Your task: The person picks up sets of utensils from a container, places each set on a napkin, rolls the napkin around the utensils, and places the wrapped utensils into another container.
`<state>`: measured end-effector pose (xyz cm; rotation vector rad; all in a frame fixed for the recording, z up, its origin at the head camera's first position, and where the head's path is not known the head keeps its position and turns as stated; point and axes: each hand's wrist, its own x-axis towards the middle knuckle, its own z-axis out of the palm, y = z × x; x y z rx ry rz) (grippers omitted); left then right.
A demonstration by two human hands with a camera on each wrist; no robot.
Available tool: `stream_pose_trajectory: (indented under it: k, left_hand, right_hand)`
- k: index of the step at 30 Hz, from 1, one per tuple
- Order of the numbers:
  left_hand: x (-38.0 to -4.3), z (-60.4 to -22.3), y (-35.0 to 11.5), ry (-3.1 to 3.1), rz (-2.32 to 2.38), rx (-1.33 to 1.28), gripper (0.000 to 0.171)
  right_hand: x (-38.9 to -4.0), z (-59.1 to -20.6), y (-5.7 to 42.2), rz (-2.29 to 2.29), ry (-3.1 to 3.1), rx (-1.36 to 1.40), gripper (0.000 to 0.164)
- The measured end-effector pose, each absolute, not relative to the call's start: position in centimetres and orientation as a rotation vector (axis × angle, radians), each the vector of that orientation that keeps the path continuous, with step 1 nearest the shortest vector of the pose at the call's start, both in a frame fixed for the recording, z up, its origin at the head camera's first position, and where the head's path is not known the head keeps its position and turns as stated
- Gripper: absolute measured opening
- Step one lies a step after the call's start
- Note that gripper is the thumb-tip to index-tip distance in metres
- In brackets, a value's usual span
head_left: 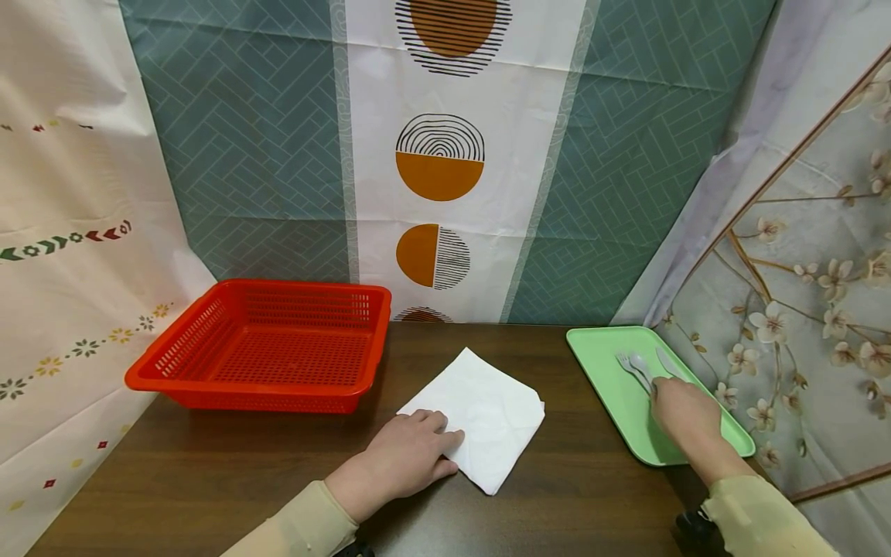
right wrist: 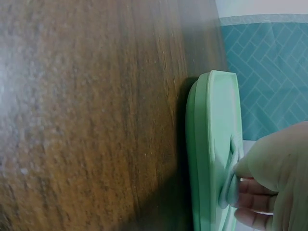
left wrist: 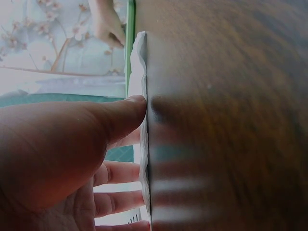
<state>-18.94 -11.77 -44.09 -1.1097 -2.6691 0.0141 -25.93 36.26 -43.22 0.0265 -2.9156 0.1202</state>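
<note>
My left hand (head_left: pixel 404 456) rests on the left corner of a folded white napkin (head_left: pixel 487 418), its fingers fairly straight. Seen from the left wrist, the thumb and fingertips touch the edge of the napkin (left wrist: pixel 139 67), low against the table. Over on the right, my right hand (head_left: pixel 685 410) reaches into a green tray (head_left: pixel 605 348). Its thumb and curled fingers pinch the handle of a spoon (head_left: pixel 639 362). A fork (head_left: pixel 629 367) lies close along the spoon's left, and a knife (head_left: pixel 668 362) lies to the right. The right hand (right wrist: pixel 274 168) hides the lower handles.
A red plastic basket (head_left: pixel 292 348) with slotted walls stands at the back left. Brown wooden tabletop (head_left: pixel 557 503) lies under everything. Patterned cloth (head_left: pixel 445 255) hangs behind the table, with a flowered cloth (head_left: pixel 800 348) beside the tray on the right.
</note>
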Motion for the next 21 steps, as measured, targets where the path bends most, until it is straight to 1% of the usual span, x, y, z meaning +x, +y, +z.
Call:
stream_pose_trajectory:
  k: [7, 16, 21]
  left_hand:
    - [-18.84, -44.01, -11.75, -2.671, 0.014, -1.102, 0.031]
    - [-18.87, -44.04, -11.75, -2.675, 0.014, -1.103, 0.031]
    - [-18.99, -44.31, -11.74, -2.694, 0.009, -1.094, 0.032]
  right_hand:
    - [-25.98, -43.42, 36.19, 0.127, -2.886, 0.04, 0.027]
    - [-25.99, -43.48, 36.22, 0.111, -2.883, 0.037, 0.015]
    - [-25.91, -43.43, 36.22, 0.108, -2.9, 0.019, 0.012]
